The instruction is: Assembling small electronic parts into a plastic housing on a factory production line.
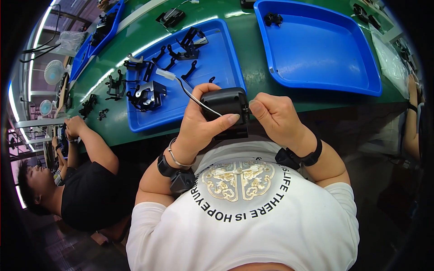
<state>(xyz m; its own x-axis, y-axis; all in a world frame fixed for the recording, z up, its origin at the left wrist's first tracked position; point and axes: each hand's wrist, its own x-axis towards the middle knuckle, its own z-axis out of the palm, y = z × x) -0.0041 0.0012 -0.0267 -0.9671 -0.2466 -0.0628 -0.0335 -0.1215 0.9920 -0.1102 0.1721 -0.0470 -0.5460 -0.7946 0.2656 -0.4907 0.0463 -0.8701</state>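
Observation:
My left hand (197,123) is closed around a black plastic housing (227,100) with rounded corners, held in front of my chest. Its thumb presses on the housing's near face. A thin white cable (192,96) runs from under that thumb up to a white plug (166,74). At the housing's right side is my right hand (280,118), fingers curled and thumb against the forefinger. Whatever it pinches there, if anything, is hidden. A dark flat part (233,132) shows below the housing. Beyond my left hand, a blue tray (217,38) holds several black metal brackets (150,94).
A second blue tray (316,49) at the far right has a small black part (273,19) in its corner. Loose black parts (116,85) lie on the green table (253,67) left of the near tray. A person in black (92,189) works at my left; another arm (411,122) shows at right.

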